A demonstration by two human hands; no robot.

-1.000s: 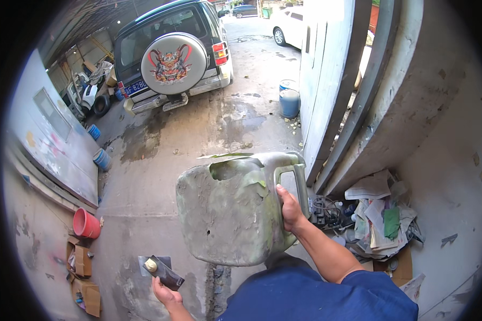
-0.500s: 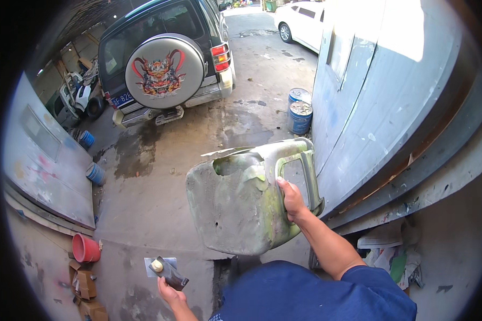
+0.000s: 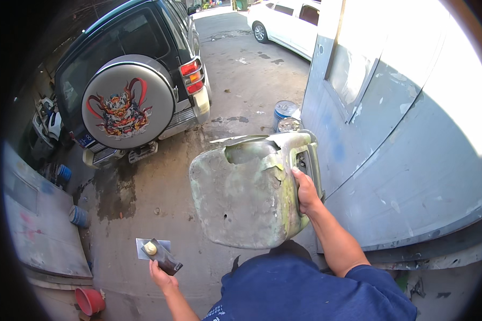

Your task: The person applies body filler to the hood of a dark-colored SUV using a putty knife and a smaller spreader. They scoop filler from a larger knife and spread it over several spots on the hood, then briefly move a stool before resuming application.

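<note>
Clock positions are off frame centre. Battered grey-green plastic shell [image 3: 235, 198] sits nearly dead centre, held up off the floor. Broad face toward me, roughly square; depth is foreshortened, so can't call a long axis. Handle side points to 3, top edge runs 9 to 3 with the 3 end slightly higher. Torn hole at its 12, dark inside, contents not readable.

My right hand [image 3: 307, 195] at 4: curled around the handle frame, thumb on the near side, other fingers hidden. My left hand [image 3: 163, 275] at 7: mostly closed, pinching a dark flat blade [image 3: 168, 261]; cream lump [image 3: 150, 248] at its upper end, pale grey plate [image 3: 141, 249] just behind.

Containers: two blue drums [image 3: 285, 108] between 1 and 2, nearer one with mottled pale stuff on top, partly behind the shell. Blue pail [image 3: 79, 216] at 8, red bucket [image 3: 90, 301] between 7 and 8; can't tell what's in either.
</note>
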